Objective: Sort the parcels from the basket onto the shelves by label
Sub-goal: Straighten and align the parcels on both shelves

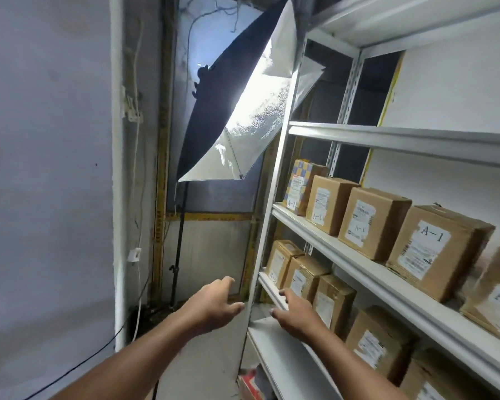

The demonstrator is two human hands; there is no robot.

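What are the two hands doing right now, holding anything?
Left hand: open, fingers relaxed, holding nothing, in the air left of the shelf post.
Right hand: open, holding nothing, by the shelf edge.

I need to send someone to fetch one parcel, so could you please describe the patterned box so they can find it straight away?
Start at the white metal shelving unit on the right and find the shelf holding the row of A-1 parcels. The patterned box stands at that row's far left end, beside the upright. Unlike its plain brown neighbours, it has a blue and yellow chequered print.
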